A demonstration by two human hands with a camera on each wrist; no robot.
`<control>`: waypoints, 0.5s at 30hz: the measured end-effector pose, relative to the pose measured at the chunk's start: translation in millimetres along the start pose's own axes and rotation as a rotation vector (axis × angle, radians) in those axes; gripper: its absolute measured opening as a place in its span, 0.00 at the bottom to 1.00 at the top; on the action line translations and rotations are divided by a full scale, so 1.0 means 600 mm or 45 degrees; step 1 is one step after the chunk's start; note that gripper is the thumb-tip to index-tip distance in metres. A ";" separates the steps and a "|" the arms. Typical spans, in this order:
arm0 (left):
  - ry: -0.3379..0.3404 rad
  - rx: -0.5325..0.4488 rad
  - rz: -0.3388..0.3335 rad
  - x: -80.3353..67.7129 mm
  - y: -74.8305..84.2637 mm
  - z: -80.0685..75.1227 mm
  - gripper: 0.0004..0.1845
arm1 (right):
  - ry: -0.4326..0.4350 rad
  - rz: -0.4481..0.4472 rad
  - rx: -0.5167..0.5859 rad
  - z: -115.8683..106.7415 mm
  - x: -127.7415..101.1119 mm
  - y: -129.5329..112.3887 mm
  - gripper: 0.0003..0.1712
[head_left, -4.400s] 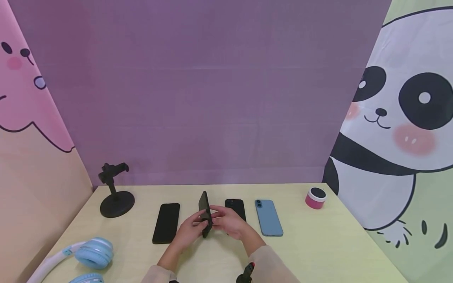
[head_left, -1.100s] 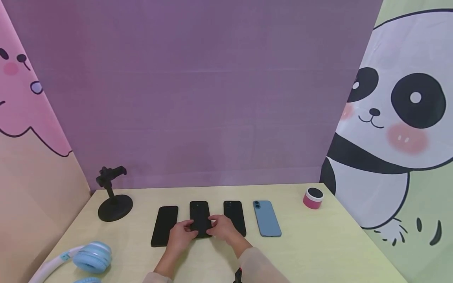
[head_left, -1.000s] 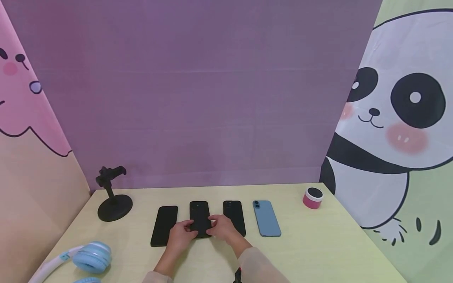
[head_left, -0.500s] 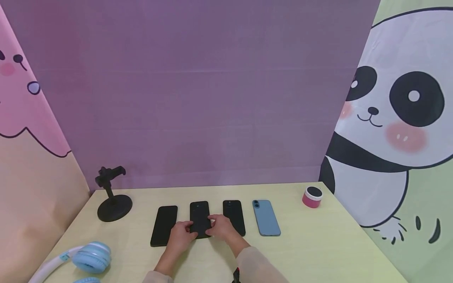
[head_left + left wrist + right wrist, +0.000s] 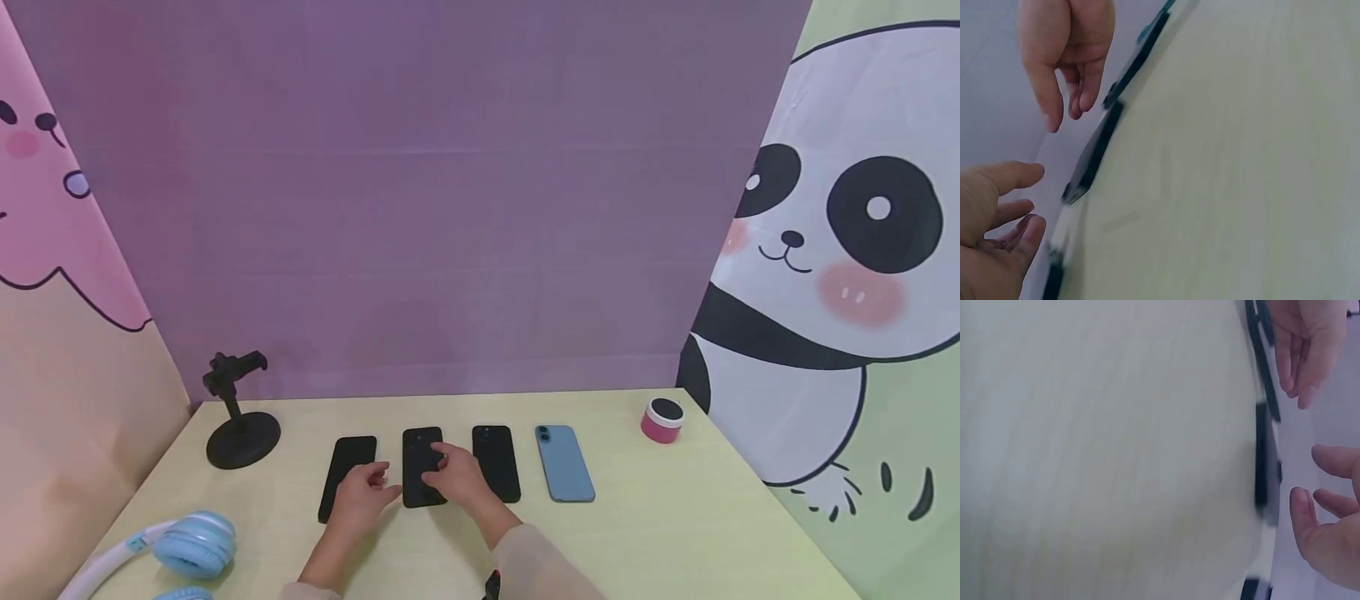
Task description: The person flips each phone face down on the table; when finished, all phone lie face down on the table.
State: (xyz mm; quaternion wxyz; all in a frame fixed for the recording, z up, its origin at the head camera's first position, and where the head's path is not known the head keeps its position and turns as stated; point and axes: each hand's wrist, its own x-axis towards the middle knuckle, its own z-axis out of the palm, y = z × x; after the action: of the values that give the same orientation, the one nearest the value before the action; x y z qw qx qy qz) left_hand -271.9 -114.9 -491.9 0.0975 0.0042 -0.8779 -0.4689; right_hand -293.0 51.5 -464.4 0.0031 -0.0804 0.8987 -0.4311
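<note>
A black smartphone (image 5: 417,483) lies back up on the table between my hands, second from the left in a row. My left hand (image 5: 358,500) hovers at its left, overlapping the leftmost black smartphone (image 5: 347,467), fingers apart and holding nothing. My right hand (image 5: 459,477) is over its right edge, thumb and index finger spread, also holding nothing. In the left wrist view a gap shows between the left hand (image 5: 997,225) and the phone (image 5: 1092,156). The right wrist view likewise shows the right hand (image 5: 1332,519) apart from the phone (image 5: 1266,465).
Further right lie another black smartphone (image 5: 497,462) and a blue smartphone (image 5: 566,467). A black phone stand (image 5: 243,442) is at the back left, blue-and-white headphones (image 5: 195,546) at the front left. A pink jar (image 5: 662,427) stands at the back right of the table (image 5: 675,533).
Earlier the phone was tilted up between both hands; then it lay flat with fingers at its sides. Now both hands have let go and lifted, the left moving left.
</note>
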 end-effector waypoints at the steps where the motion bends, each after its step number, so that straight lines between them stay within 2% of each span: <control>1: 0.013 -0.002 -0.012 0.000 -0.002 -0.009 0.24 | -0.005 -0.017 0.018 0.004 -0.001 -0.006 0.29; 8: 0.090 0.034 -0.055 -0.002 -0.027 -0.062 0.24 | -0.052 -0.096 0.045 0.043 -0.001 -0.034 0.26; 15: 0.097 0.133 -0.221 -0.008 -0.055 -0.096 0.23 | -0.086 -0.115 -0.055 0.088 0.000 -0.056 0.24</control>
State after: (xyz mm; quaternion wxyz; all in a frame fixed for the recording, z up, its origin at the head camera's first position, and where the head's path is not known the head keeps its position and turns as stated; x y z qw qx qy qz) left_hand -259.6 -180.3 -488.5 0.0894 0.1033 -0.8931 -0.4286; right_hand -284.0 -10.0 -471.3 0.0121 -0.1352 0.9026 -0.4084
